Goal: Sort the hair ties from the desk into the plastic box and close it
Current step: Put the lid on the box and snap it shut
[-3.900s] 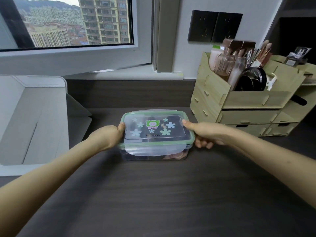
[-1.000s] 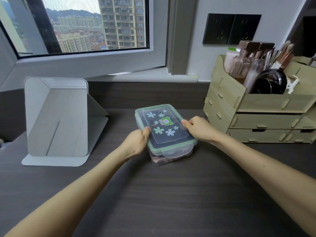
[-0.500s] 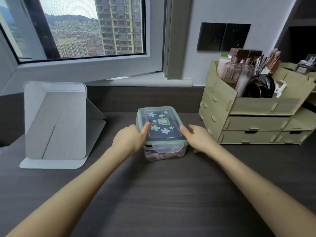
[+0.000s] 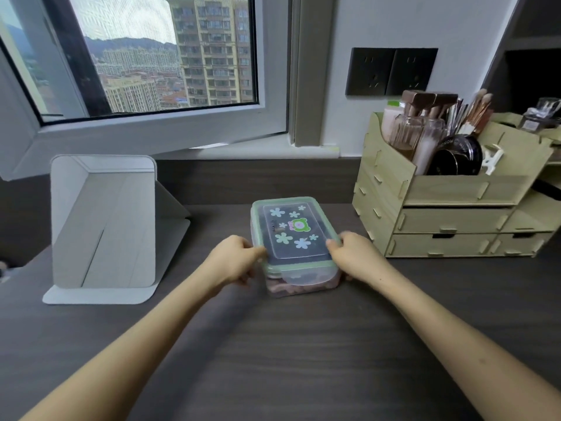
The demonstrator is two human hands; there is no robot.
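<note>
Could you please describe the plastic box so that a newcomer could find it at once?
On the dark desk, between the grey folding stand and the wooden organiser, sits the plastic box. It alone has a green-rimmed lid with flower stickers.

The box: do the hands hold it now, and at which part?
Yes. The left hand grips the box at its left side and the right hand at its right side, both near the front corners.

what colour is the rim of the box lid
Pale green, around a clear lid with flower stickers; seen in the head view.
</note>
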